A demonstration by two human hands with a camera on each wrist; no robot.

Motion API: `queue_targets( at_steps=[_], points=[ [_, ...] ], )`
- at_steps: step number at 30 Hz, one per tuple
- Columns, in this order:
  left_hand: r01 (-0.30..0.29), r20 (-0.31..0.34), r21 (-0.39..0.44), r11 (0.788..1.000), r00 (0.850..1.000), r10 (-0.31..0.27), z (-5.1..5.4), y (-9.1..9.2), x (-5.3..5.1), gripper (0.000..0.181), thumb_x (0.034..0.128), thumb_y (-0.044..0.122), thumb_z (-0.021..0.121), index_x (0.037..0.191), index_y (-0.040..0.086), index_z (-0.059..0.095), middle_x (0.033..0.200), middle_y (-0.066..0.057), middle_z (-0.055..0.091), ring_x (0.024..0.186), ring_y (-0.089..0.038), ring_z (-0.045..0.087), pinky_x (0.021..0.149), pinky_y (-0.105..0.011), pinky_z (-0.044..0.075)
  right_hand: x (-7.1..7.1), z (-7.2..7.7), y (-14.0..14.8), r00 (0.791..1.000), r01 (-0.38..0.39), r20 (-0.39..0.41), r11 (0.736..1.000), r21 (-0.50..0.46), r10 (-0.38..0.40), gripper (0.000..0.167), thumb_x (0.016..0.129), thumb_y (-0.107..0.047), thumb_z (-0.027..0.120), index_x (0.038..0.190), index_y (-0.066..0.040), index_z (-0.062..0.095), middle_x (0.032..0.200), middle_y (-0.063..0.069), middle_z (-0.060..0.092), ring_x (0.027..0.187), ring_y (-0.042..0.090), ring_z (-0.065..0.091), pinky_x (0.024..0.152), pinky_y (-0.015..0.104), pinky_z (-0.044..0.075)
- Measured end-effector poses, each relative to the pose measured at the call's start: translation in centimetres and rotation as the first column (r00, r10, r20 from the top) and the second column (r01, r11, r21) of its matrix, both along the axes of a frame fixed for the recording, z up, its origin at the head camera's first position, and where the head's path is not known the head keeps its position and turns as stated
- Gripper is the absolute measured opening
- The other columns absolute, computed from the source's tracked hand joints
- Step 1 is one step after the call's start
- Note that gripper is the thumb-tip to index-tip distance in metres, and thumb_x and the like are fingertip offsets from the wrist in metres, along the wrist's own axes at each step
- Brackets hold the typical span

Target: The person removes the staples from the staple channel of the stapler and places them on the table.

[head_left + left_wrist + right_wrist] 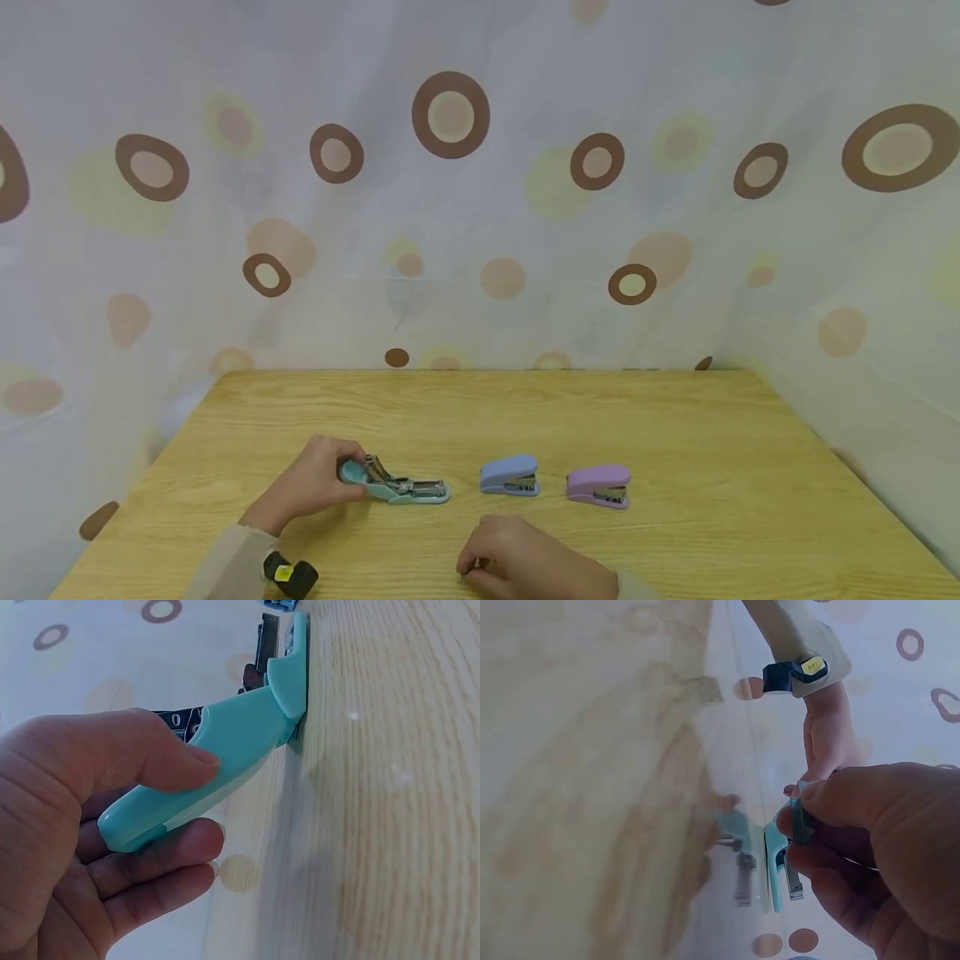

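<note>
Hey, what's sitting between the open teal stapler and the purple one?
The light-blue stapler sits between the teal stapler and the purple stapler, as the head view shows.

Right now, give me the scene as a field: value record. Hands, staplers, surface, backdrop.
left hand: grips the teal stapler by its handle
teal stapler: swung open, metal parts exposed
right hand: pinches a small bluish-green strip, type unclear
blue stapler: on the table, untouched, between the teal and purple ones in the head view
purple stapler: on the table, untouched, rightmost in the head view
table: light wood grain
backdrop: pale sheet with brown rings and faded spots
</note>
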State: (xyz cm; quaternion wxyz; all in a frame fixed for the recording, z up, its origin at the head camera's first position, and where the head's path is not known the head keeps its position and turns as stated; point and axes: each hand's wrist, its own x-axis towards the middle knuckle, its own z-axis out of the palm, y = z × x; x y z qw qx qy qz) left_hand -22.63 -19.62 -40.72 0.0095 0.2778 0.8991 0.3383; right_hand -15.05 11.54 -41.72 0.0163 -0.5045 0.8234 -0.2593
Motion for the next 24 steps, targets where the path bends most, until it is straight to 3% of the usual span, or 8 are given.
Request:
queue_targets(
  at_steps=[11,17,24],
  points=[
    [0.004,-0.028,0.005,1.000,1.000,-0.004,-0.13,0.02,0.07,0.012,0.0715,0.006,0.074,0.082,0.009,0.068,0.076,0.002,0.065,0.060,-0.001,0.048,0.053,-0.020,0.044,0.78,-0.35,0.92,0.997,-0.031,-0.073,0.997,0.075,0.037,0.010,0.092,-0.010,0.063,0.096,-0.012,0.071,0.091,-0.006,0.068,0.085,-0.006,0.055,0.073,0.002,0.040],
    [0.000,-0.008,-0.008,1.000,1.000,0.000,0.03,-0.06,0.07,0.013,0.0731,0.007,0.075,0.083,0.008,0.068,0.079,0.000,0.066,0.062,-0.002,0.049,0.054,-0.020,0.045,0.72,-0.38,0.86,0.990,-0.049,-0.128,0.995,0.090,0.060,0.010,0.090,-0.006,0.065,0.097,-0.012,0.070,0.089,-0.007,0.066,0.080,-0.007,0.051,0.071,0.001,0.038],
    [0.005,-0.020,-0.018,1.000,1.000,-0.006,0.07,-0.01,0.17,0.014,0.0737,0.006,0.074,0.085,0.009,0.067,0.078,0.001,0.065,0.059,-0.002,0.045,0.052,-0.020,0.041,0.72,-0.37,1.14,0.996,-0.027,-0.088,0.996,0.080,0.034,0.009,0.094,-0.010,0.061,0.098,-0.012,0.069,0.092,-0.006,0.065,0.083,-0.007,0.052,0.072,0.001,0.039]
  ],
)
